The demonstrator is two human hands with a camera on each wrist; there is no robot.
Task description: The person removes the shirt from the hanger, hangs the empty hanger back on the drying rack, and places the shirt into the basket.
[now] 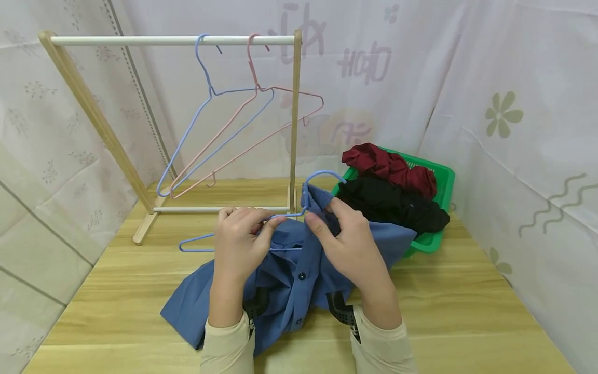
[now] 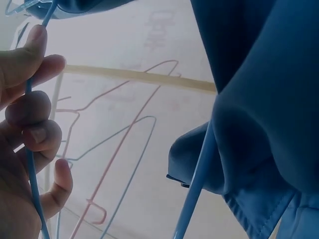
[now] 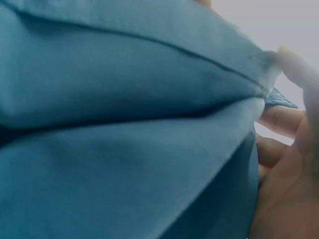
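Note:
A blue hanger [image 1: 196,244] is partly inside a blue button-up shirt [image 1: 289,291], its hook curving up beside the collar. My left hand [image 1: 243,236] grips the hanger's shoulder wire, thumb and fingers around it; the left wrist view shows the wire [image 2: 31,174] running through the fingers [image 2: 37,107]. With thumb and fingers, my right hand [image 1: 348,241] pinches the shirt near its collar, and in the right wrist view the cloth [image 3: 124,84] fills most of the picture. One hanger end sticks out bare on the left, while the other lies hidden under the fabric.
Behind stands a wooden rack [image 1: 107,130] with a white top bar, from which a blue hanger [image 1: 184,140] and a pink hanger [image 1: 233,117] hang. At the right, a green basket [image 1: 446,182] holds dark red cloth [image 1: 388,166] and black cloth [image 1: 392,202]. White curtains surround the wooden table [image 1: 117,306].

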